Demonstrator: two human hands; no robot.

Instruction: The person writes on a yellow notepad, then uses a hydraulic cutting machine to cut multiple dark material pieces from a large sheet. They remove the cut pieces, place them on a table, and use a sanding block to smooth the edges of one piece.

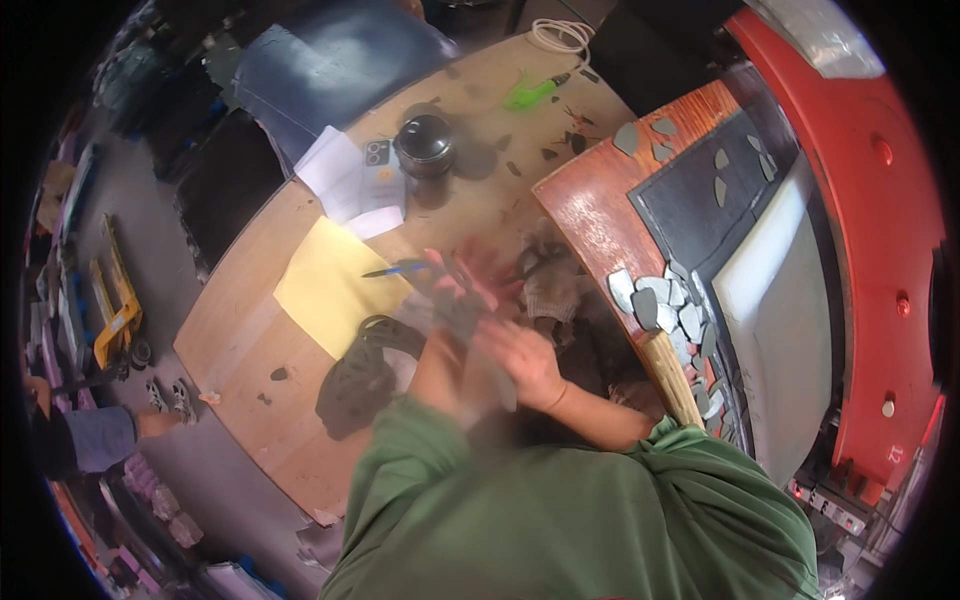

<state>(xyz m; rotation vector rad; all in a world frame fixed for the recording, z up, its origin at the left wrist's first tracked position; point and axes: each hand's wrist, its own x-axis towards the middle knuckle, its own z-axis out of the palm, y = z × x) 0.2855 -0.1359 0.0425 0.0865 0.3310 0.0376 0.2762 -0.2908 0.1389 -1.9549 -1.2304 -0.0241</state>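
My left hand [458,290] is over the table's front, smeared by motion, in what looks like a dark and pink work glove. My right hand [522,362] is beside the left wrist, its fingers bent around a greyish part that looks like the glove's cuff; the blur hides the exact grip. Left of the hands, a pen [392,270] with a blue section crosses the edge of a yellow sheet [335,285]. Nearer me lies a dark, soft, openwork item [352,390]. Right of the hands is a pale knitted thing [550,295], partly hidden.
A black lidded jar [426,145], a phone [383,185] on white paper and a green-handled tool [530,95] stand farther back. At right, a reddish wooden board [600,215] bears several grey flat pieces [660,300], beside a red machine [860,200]. Another person [100,435] is at far left.
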